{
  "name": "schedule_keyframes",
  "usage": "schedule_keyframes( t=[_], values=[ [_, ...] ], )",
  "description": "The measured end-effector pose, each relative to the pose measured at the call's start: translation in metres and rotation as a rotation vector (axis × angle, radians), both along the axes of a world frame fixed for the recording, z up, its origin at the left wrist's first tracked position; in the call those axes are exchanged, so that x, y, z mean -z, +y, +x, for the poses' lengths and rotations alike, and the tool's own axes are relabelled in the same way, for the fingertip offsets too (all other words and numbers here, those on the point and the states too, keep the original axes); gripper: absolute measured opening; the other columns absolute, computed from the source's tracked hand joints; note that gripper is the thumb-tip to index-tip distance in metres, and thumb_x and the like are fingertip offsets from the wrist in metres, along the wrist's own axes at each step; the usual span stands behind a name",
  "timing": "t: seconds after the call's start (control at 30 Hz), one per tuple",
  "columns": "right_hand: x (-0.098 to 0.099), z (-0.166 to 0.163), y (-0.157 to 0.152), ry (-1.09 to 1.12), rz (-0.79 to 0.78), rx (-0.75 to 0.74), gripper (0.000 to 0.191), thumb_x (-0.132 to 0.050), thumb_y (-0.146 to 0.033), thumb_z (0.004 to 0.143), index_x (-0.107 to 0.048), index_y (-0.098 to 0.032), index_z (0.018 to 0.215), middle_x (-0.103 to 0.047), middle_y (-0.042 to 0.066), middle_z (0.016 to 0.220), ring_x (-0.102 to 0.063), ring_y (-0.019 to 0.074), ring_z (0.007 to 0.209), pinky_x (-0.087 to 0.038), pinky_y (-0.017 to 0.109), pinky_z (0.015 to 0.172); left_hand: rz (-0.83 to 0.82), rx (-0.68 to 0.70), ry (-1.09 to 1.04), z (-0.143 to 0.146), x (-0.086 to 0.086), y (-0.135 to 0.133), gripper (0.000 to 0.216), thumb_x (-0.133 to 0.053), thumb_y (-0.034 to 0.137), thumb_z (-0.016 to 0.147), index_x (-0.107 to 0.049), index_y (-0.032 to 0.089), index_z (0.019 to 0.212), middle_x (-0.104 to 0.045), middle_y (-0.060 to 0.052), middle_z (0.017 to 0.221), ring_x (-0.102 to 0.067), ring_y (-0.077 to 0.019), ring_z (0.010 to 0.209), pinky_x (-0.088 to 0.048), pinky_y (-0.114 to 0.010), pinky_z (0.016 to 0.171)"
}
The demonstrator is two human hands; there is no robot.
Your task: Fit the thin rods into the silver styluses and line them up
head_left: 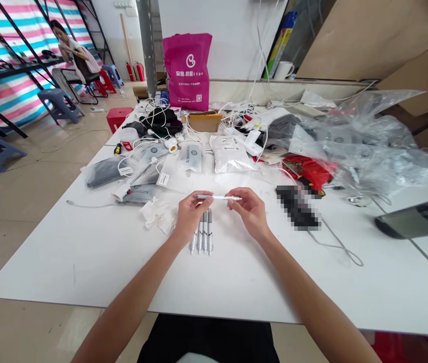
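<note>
A slim white pen with a grey grip (219, 197) lies level between my two hands, above the white table (130, 267). My left hand (191, 214) pinches its grey end between thumb and fingers. At the other end, my right hand (250, 210) closes on the pen in the same way. Several similar pens (205, 234) lie side by side on the table just below, partly covered by my left hand. Crumpled white tissue (158, 214) sits to the left of that hand.
Bagged dark items (106, 171), a white package (231, 154) and tangled cables crowd the table's back. A magenta bag (187, 70) stands behind them. Clear plastic bags (365, 146) and a dark grey cylinder (418, 217) are at right. A person (75, 55) sits far left.
</note>
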State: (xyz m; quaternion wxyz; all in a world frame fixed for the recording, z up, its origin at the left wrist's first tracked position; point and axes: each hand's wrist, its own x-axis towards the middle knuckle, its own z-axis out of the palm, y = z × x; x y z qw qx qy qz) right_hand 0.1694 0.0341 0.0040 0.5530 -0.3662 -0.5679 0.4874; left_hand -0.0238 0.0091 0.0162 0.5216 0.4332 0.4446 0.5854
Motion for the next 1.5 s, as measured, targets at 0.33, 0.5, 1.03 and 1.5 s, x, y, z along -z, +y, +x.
schedule_keyframes(
  t=[0.33,0.5,1.03,1.5],
  values=[
    [-0.009,-0.002,-0.001,0.185,-0.089,-0.029,0.032,-0.082,-0.05,0.087,-0.073,-0.028,0.109,-0.077,0.007,0.116,-0.071,0.0247,0.114,-0.058,0.044,0.1,0.0,0.113,0.147,0.005,0.002,-0.007,0.028,-0.088,0.042,0.079,-0.084,0.021,0.097,-0.08,-0.006,0.094,-0.069,-0.0191,0.086,-0.054,-0.033,0.082],
    [-0.004,-0.003,-0.002,0.19,-0.07,0.01,0.028,-0.089,-0.04,0.083,-0.066,-0.027,0.093,-0.072,-0.001,0.089,-0.072,0.0178,0.091,-0.058,0.037,0.092,0.027,0.076,0.243,0.008,0.006,-0.009,0.027,-0.089,0.044,0.077,-0.082,0.021,0.09,-0.078,-0.005,0.088,-0.066,-0.0179,0.082,-0.052,-0.033,0.08],
    [-0.003,-0.006,-0.006,0.145,-0.055,0.007,0.029,-0.083,-0.043,0.088,-0.061,-0.025,0.088,-0.071,0.0,0.087,-0.073,0.0189,0.088,-0.058,0.037,0.087,0.056,0.14,0.276,0.014,0.0,-0.017,0.028,-0.084,0.048,0.084,-0.082,0.022,0.093,-0.079,-0.005,0.093,-0.068,-0.0198,0.086,-0.052,-0.034,0.085],
    [-0.018,0.032,0.007,0.615,-0.448,-0.094,0.063,-0.05,-0.067,0.097,-0.02,-0.024,0.063,-0.013,-0.007,0.057,-0.009,0.0107,0.048,-0.025,0.027,0.039,-0.025,-0.02,0.089,0.006,-0.01,-0.007,0.043,-0.069,0.06,0.094,-0.074,0.019,0.085,-0.077,-0.007,0.088,-0.068,-0.018,0.085,-0.054,-0.032,0.085]
  ],
)
